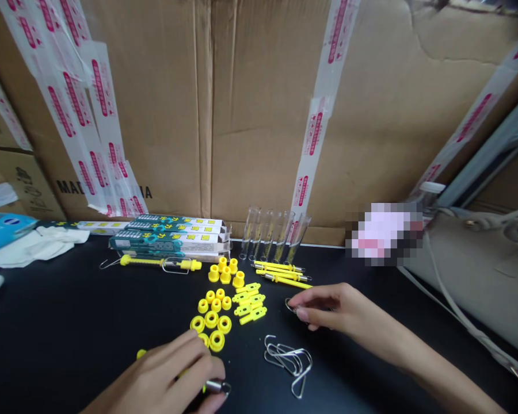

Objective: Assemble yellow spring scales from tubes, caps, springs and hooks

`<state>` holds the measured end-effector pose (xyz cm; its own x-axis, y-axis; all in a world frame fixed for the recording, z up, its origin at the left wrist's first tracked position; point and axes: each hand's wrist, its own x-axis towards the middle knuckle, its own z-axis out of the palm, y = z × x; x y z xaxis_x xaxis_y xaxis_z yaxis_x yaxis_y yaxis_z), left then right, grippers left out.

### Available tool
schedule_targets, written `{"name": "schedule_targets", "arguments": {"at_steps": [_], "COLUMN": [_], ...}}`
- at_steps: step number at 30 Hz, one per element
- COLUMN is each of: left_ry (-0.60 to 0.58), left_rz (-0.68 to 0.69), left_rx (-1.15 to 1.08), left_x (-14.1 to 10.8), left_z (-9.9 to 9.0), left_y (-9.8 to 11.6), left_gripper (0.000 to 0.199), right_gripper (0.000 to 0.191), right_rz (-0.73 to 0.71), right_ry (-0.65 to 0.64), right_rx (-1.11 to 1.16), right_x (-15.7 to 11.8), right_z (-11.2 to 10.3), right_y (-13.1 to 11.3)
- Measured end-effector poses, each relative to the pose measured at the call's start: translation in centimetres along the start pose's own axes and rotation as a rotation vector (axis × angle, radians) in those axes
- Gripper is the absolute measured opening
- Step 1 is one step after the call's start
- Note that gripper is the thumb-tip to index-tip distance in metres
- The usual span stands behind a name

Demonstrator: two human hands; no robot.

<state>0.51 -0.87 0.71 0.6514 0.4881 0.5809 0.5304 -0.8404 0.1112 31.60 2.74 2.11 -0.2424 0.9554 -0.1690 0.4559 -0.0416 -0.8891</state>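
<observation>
My left hand (172,376), at the lower left, is closed around a yellow rod with a metal spring (216,386) showing at its right end. The fingertips of my right hand (328,307) pinch a small wire ring (290,305) just above the black table. Below it lies a heap of bent metal hooks (291,359). Yellow flanged rings (216,340) sit beside my left hand, with small yellow slotted pieces (252,313) to their right. Behind them are yellow caps (225,275) and several yellow rods with springs (280,270).
Clear tubes (265,236) stand upright near the cardboard wall (259,115). Printed boxes (168,238) are stacked left of them, and a hooked yellow assembly (155,263) lies in front. A bag (470,276) is at the right; white cloth (38,244) is at the left.
</observation>
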Motion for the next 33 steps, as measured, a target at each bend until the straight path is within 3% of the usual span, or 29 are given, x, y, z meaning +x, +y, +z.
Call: {"name": "schedule_targets", "arguments": {"at_steps": [12, 15, 19, 23, 33], "left_ry": [0.003, -0.007, -0.019, -0.022, -0.015], "left_rz": [-0.011, -0.019, -0.017, -0.015, -0.012], "left_rx": [-0.02, -0.016, -0.011, -0.015, 0.003], "left_x": [-0.1, -0.3, -0.5, -0.3, -0.2], "left_z": [0.1, 0.1, 0.2, 0.3, 0.4], "left_y": [0.0, -0.1, -0.2, -0.1, 0.1], "left_gripper": [0.031, 0.031, 0.029, 0.028, 0.034], "right_gripper": [0.037, 0.033, 0.014, 0.022, 0.03], "right_rz": [-0.001, -0.035, -0.193, -0.353, -0.314], "right_ry": [0.09, 0.105, 0.082, 0.07, 0.0], "right_rx": [0.02, 0.015, -0.191, -0.461, -0.446], "right_x": [0.1, -0.2, -0.4, -0.4, -0.8], "right_z": [0.1, 0.4, 1.8, 3.0, 3.0], "right_y": [-0.1, -0.4, -0.6, -0.6, -0.7]}}
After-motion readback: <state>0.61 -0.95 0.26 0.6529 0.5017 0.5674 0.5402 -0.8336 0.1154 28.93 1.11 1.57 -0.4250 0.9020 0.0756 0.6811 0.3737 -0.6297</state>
